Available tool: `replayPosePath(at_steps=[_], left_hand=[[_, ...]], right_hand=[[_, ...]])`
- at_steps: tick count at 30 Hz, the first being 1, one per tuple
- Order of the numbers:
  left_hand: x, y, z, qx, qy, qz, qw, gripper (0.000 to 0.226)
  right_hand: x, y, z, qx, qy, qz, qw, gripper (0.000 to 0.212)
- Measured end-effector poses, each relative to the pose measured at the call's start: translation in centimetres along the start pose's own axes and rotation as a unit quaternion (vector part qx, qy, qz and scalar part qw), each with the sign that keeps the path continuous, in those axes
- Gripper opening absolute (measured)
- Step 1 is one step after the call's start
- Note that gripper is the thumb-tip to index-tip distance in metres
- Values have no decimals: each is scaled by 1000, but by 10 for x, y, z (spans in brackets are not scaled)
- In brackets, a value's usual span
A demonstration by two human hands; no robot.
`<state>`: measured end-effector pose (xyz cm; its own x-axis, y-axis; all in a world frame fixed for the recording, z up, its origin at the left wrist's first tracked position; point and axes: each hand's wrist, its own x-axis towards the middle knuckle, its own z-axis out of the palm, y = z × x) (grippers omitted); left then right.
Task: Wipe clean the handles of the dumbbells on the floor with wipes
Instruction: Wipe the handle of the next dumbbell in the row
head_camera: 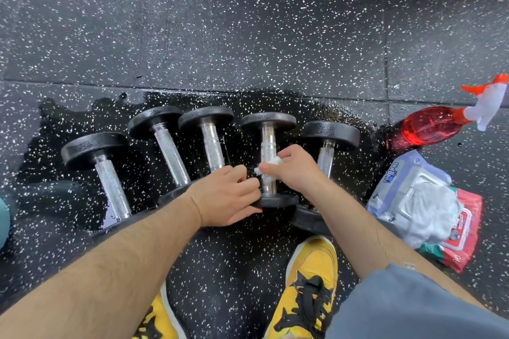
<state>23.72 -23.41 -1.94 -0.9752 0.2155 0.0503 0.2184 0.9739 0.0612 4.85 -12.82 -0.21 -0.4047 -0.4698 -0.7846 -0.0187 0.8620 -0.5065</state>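
Arms [110, 278] outstretched, right hand [292, 170] pinching wipe [268, 164] on handle [267, 143], left hand [228, 198] holding plate [278, 199]

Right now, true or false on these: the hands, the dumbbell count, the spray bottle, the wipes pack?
The right hand holds a white wipe against the handle of the fourth dumbbell from the left. True.
The left hand holds the spray bottle. False: it holds that dumbbell's near head; the bottle lies on the floor.
Five dumbbells lie in the row. True.
The wipes pack is sealed. False: white wipes bulge out of it.
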Motion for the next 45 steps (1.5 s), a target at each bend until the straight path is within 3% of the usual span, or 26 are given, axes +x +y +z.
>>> replayPosePath(at_steps=[2,8,16,22,28,33,40,45], left_hand=[[0,0,0,-2,5,0,1000,37],[0,0,1,-5,5,0,1000,37],[1,0,-1,-3,-6,-1,1000,37],[0,0,-1,-10,-14,-5,1000,40],[1,0,1,-16,0,-9,1000,38],[0,1,4,-21,12,-10,1000,39],[-1,1,4,-28,21,-12,999,37],[2,-1,4,-23,28,-10,999,38]], right_hand=[[-4,4,0,-12,-22,6,1000,72],[-10,11,2,-42,-64,13,997,56],[-23,-8,-9,-126,-69,12,990,77],[-34,-17,-14,-193,-60,3,979,38],[-39,-23,-7,-256,-16,-27,966,23],[-41,-24,-3,-223,-9,-50,974,18],[-46,-11,0,-53,-20,-62,996,16],[-50,-9,-4,-45,0,-58,997,4]])
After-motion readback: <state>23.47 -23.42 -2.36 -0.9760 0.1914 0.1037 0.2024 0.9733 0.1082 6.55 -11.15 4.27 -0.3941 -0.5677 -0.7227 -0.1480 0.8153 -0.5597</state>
